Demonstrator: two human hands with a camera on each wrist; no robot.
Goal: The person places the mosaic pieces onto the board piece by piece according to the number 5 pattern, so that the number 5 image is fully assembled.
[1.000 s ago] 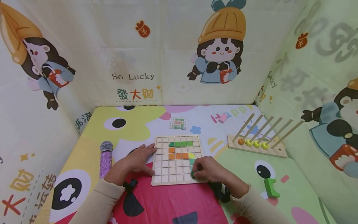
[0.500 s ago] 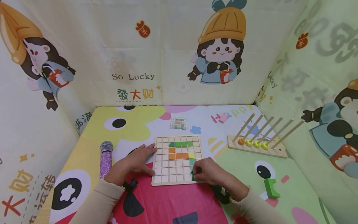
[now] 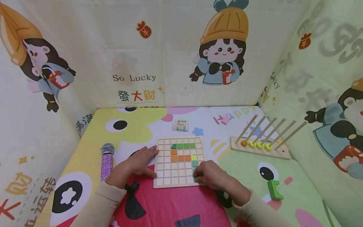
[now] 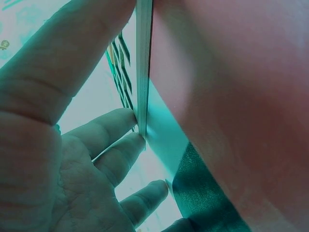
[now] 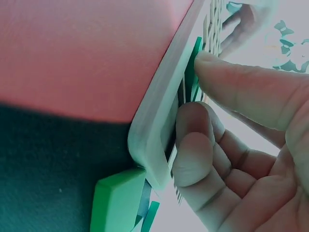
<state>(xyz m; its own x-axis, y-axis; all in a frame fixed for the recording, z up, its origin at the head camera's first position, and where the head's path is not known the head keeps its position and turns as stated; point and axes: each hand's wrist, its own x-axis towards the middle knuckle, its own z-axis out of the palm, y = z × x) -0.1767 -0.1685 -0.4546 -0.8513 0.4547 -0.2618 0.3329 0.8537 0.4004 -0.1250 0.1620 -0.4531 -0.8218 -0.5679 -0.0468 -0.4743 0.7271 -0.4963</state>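
Observation:
A wooden grid board [image 3: 167, 182] lies on the table with coloured tiles in some of its cells: an orange tile [image 3: 184, 158], a yellow tile [image 3: 194, 157] and several green ones. My left hand [image 3: 142, 162] steadies its left side, fingers spread, fingertips and thumb at the edge. At the lower right corner my right hand [image 3: 212, 175] pinches a green tile [image 5: 192, 72] between thumb and curled fingers. That tile stands partly tilted at the board's frame in the right wrist view. My fingers hide part of the right column.
A small pattern card [image 3: 180, 124] lies behind the board. To the left is a glittery microphone [image 3: 107, 165]; to the right stand a wooden peg rack [image 3: 261, 148] with beads and a green block [image 3: 274, 190]. A pink block [image 3: 226, 119] sits at the back.
My right hand has shifted slightly, fingers still at the lower right cells, and the green tile there shows differently between them. The left hand has stayed in place.

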